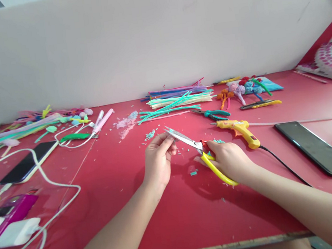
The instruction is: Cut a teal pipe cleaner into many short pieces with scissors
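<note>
Right hand is wrapped around the yellow handles of a pair of scissors, fingers through the loops. The blades are shiny steel, parted a little, pointing toward 10 o'clock. Left hand is pinched at the blade tips, thumb and fingers closed on something too small to make out. No brand or writing I can read on the scissors or anything else.

Little teal snippets are scattered on the red surface just around the hands, plus one scrap right under the blades. At 2 o'clock from the right hand, really close, lies a yellow glue gun with a black cord running off toward 4 o'clock. Just past it at 12 o'clock are teal-handled pliers, and behind those a stack of coloured pipe cleaners. Further at 1 o'clock there's a cluster of finished fuzzy flowers and a yellow utility knife. A dark phone lies face up at 3 o'clock. Way over at 9 o'clock is another phone with white cables looping round it, and more pipe cleaners behind.
</note>
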Demonstrator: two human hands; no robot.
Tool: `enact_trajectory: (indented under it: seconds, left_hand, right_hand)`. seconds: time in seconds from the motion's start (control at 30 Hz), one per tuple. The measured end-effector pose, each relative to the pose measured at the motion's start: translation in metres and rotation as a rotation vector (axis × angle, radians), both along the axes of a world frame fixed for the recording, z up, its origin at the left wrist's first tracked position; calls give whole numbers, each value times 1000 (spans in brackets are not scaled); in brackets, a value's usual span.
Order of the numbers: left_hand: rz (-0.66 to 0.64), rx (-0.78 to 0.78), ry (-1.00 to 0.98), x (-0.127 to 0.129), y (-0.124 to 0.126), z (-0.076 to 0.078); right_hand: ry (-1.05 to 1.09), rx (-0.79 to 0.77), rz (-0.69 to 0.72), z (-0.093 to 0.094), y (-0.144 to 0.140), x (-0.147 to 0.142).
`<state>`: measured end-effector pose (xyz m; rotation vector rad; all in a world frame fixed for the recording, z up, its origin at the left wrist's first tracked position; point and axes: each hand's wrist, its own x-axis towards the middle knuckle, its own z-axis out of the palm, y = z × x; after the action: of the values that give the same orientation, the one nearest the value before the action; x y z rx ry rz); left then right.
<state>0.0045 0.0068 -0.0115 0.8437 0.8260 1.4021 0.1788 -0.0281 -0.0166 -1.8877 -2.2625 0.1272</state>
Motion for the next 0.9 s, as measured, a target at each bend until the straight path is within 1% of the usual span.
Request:
enact_trajectory:
  seconds: [0.17,0.43,0.63,0.73,0.9]
  left_hand:
    - [-16,10,-4,0,0,1]
    - [-4,8,-2,0,0,3]
    - [-16,32,20,-1,1,3]
    - [-57,27,32,0,0,2]
    - [-286,-16,171,4,-6,2]
  right_hand:
    - [-9,0,2,0,0,1]
    - [-21,12,8,-3,0,3]
    - [11,16,5,-4,3,6]
    - [123,9,-25,-1,4,6]
    - [500,-66,-53,4,4,5]
